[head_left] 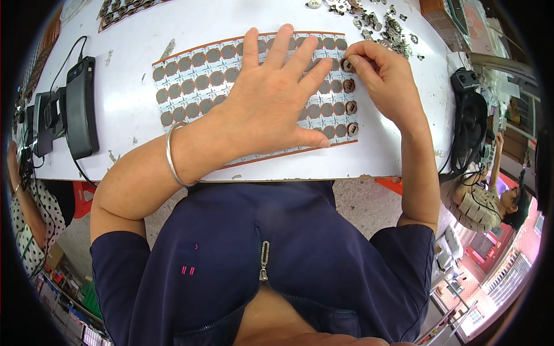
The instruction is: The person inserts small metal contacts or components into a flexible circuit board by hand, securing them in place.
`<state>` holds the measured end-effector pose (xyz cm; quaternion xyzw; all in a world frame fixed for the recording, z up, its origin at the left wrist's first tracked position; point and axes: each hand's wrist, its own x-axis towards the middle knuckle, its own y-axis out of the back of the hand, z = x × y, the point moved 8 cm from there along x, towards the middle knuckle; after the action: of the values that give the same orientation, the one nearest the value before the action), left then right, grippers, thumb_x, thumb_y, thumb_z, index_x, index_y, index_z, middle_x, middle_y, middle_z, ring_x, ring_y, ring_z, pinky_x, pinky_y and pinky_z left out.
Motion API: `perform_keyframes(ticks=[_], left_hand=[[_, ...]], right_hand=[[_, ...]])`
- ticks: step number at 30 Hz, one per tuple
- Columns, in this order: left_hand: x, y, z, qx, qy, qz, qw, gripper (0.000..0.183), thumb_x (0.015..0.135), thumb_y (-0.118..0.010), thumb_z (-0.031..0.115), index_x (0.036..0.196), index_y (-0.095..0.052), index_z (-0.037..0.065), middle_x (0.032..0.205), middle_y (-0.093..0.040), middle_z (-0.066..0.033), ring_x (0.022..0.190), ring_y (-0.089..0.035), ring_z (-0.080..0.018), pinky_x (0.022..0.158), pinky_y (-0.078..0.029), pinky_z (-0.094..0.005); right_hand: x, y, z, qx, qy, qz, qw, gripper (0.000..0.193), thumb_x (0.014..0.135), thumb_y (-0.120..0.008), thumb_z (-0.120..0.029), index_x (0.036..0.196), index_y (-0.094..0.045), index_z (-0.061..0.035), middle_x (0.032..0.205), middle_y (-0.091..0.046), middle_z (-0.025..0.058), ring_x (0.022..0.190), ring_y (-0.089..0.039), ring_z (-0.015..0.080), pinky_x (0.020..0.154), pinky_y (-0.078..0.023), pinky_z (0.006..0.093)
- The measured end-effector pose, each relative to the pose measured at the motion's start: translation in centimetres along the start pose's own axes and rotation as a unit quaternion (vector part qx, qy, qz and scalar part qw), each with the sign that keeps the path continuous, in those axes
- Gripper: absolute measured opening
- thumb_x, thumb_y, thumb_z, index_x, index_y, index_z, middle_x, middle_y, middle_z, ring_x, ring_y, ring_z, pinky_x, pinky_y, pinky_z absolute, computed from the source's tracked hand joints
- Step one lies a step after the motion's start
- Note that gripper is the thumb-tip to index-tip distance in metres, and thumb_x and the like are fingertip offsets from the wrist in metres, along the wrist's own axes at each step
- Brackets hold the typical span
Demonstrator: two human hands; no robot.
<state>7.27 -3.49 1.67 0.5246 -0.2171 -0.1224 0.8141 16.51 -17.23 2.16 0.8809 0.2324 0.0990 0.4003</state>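
A wide panel of small round circuit boards [192, 108], white with grey discs and copper-brown edges, lies on the white table in front of me. My left hand [268, 95] rests flat across its middle and right part, fingers spread, covering many of the discs. At the panel's upper right corner, my right hand [385, 81] pinches a small metal clip [347, 65] with thumb and forefinger, over the top disc of the last column. Below it, several similar clips [351, 108] sit on the discs of that same column.
Loose metal clips [392, 33] are heaped at the back right. Another panel [124, 12] lies at the back left, and a brown stack [435, 16] at the back right. Black devices with cables flank me, left [81, 106] and right [470, 115]. People sit on both sides.
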Motion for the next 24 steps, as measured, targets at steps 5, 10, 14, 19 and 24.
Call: perform_keyframes(ticks=[5,10,14,19,24], left_hand=[[0.1,0.0,0.0,0.006,0.003,-0.006,1.0,0.102,0.065,-0.082,0.063,0.144,-0.051,0.006,0.15,-0.04,-0.0245,0.142,-0.03,-0.0486,0.111,-0.02,-0.0713],[0.2,0.0,-0.1,0.008,0.0,-0.005,1.0,0.102,0.065,-0.082,0.063,0.144,-0.051,0.006,0.15,-0.04,-0.0242,0.142,-0.03,-0.0485,0.11,-0.021,-0.0714],[0.2,0.1,-0.1,0.01,-0.001,0.0,1.0,0.102,0.065,-0.082,0.063,0.143,-0.052,0.006,0.15,-0.041,-0.0245,0.142,-0.031,-0.0489,0.11,-0.021,-0.0711],[0.1,0.0,-0.1,0.003,0.0,0.007,1.0,0.102,0.065,-0.082,0.062,0.144,-0.052,0.005,0.15,-0.042,-0.025,0.142,-0.031,-0.0492,0.111,-0.021,-0.0708],[0.1,0.1,-0.1,0.005,0.003,0.009,1.0,0.101,0.065,-0.082,0.062,0.144,-0.051,0.006,0.15,-0.042,-0.0251,0.143,-0.03,-0.0492,0.111,-0.021,-0.0708]], right_hand=[[-0.7,-0.1,-0.6,0.014,0.012,0.054,0.998,0.012,0.094,-0.063,-0.01,0.099,-0.071,-0.0026,0.076,-0.068,0.0116,0.066,-0.063,0.0172,0.065,-0.051,0.0311],[-0.8,-0.1,0.0,0.018,-0.018,0.068,0.997,0.012,0.093,-0.064,-0.009,0.1,-0.071,-0.0028,0.079,-0.069,0.0122,0.067,-0.064,0.0191,0.065,-0.052,0.0315],[-1.1,0.3,-1.1,-0.026,0.06,0.102,0.993,0.012,0.092,-0.067,-0.009,0.101,-0.073,-0.0039,0.085,-0.07,0.0112,0.068,-0.064,0.0186,0.065,-0.052,0.0305],[-1.6,0.1,-0.6,-0.032,0.045,0.122,0.991,0.014,0.088,-0.073,-0.011,0.1,-0.074,-0.0049,0.087,-0.071,0.0087,0.069,-0.065,0.0171,0.066,-0.053,0.0291],[-2.1,-0.2,0.3,0.016,-0.013,0.138,0.99,0.019,0.085,-0.077,-0.014,0.101,-0.075,-0.0054,0.09,-0.072,0.0075,0.072,-0.065,0.0171,0.067,-0.053,0.0293]])
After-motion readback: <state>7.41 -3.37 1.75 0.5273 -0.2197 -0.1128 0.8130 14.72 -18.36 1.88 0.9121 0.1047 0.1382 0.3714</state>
